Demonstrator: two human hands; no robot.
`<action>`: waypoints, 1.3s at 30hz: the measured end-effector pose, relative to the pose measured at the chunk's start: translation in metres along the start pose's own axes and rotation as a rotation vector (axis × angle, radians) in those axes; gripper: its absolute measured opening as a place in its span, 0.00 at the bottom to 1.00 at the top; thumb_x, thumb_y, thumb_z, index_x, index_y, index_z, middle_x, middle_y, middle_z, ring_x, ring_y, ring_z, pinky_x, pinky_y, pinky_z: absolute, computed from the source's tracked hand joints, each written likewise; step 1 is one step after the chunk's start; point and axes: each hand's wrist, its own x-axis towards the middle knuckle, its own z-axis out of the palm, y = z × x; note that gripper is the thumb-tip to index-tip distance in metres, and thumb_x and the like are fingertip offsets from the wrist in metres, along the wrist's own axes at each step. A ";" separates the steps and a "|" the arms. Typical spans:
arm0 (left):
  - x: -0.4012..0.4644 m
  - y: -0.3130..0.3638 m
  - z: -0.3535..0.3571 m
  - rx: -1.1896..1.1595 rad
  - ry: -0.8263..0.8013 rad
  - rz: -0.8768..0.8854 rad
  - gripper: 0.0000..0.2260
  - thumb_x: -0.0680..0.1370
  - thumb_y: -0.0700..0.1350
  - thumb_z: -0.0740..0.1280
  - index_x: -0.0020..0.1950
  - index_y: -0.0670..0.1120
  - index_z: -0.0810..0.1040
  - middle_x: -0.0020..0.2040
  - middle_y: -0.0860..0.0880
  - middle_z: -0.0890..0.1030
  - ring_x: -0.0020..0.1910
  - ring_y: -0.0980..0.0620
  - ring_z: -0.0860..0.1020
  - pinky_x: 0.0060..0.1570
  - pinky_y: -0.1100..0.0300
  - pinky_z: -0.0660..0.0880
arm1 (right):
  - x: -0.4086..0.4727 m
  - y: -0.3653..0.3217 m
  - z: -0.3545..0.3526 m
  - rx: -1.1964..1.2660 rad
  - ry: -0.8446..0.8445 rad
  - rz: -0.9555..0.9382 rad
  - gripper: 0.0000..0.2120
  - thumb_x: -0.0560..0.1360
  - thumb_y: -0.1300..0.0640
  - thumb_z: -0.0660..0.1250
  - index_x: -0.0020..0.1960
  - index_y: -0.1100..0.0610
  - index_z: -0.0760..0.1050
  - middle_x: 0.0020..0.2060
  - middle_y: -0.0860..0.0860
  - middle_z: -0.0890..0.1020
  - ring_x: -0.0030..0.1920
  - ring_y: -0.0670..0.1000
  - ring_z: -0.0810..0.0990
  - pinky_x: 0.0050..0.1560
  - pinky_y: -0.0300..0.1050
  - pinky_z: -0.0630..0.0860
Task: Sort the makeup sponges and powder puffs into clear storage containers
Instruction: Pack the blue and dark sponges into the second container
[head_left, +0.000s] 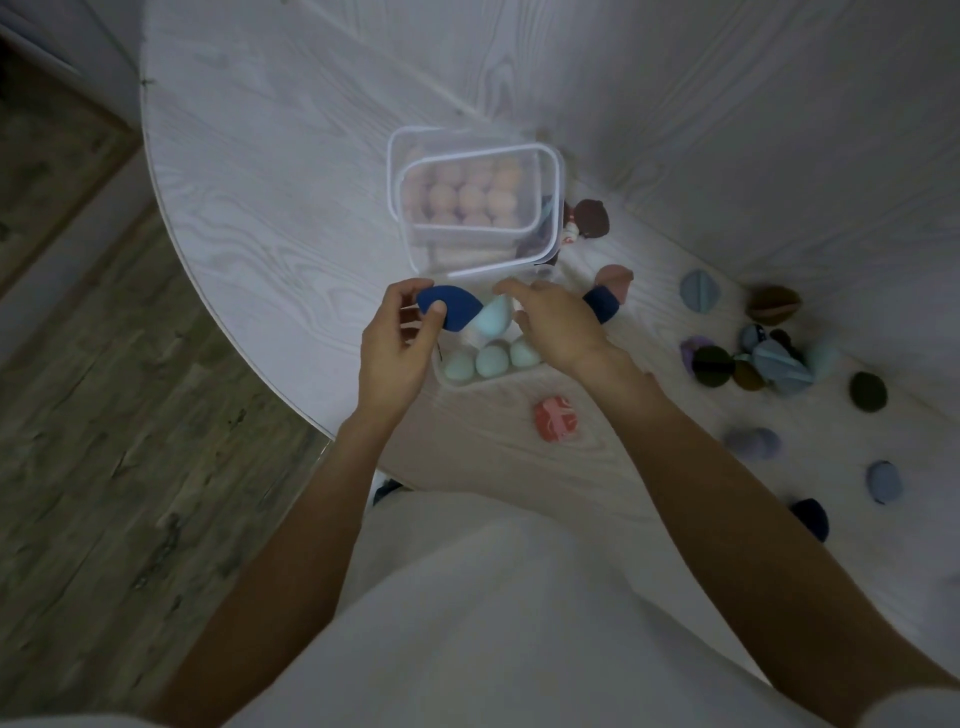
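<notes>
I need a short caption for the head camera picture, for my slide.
Left hand holds a dark blue sponge over a clear box of pale blue sponges.

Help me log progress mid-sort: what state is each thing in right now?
Dark blue sponge: pinched by left hand.
Right hand: open over near container.
Near container: lidless, partly filled with light blue sponges.
Far container: full of peach sponges.
Powder puffs: loose on table.

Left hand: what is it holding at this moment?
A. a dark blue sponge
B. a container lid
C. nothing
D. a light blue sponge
A: the left hand pinches a dark blue sponge between thumb and fingers, above the open container of light blue sponges.
</notes>
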 end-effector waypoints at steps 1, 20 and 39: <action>0.000 0.000 0.000 0.000 0.000 0.000 0.07 0.79 0.45 0.64 0.57 0.50 0.73 0.49 0.61 0.77 0.48 0.62 0.76 0.45 0.71 0.72 | 0.003 -0.001 0.001 -0.036 -0.038 -0.007 0.22 0.79 0.59 0.55 0.72 0.46 0.61 0.58 0.56 0.73 0.53 0.57 0.75 0.45 0.48 0.72; -0.001 -0.005 0.006 0.103 -0.037 0.097 0.10 0.77 0.44 0.65 0.57 0.51 0.73 0.52 0.54 0.77 0.48 0.59 0.76 0.45 0.66 0.73 | -0.028 0.000 0.008 0.071 0.207 0.128 0.12 0.74 0.71 0.58 0.56 0.60 0.70 0.55 0.61 0.69 0.45 0.61 0.74 0.43 0.52 0.74; 0.001 -0.010 0.007 0.132 -0.038 0.122 0.11 0.76 0.47 0.65 0.58 0.50 0.74 0.53 0.53 0.78 0.48 0.55 0.77 0.46 0.58 0.76 | -0.029 0.016 0.009 -0.408 0.211 -0.178 0.09 0.63 0.74 0.64 0.40 0.63 0.72 0.36 0.58 0.77 0.41 0.59 0.73 0.41 0.46 0.60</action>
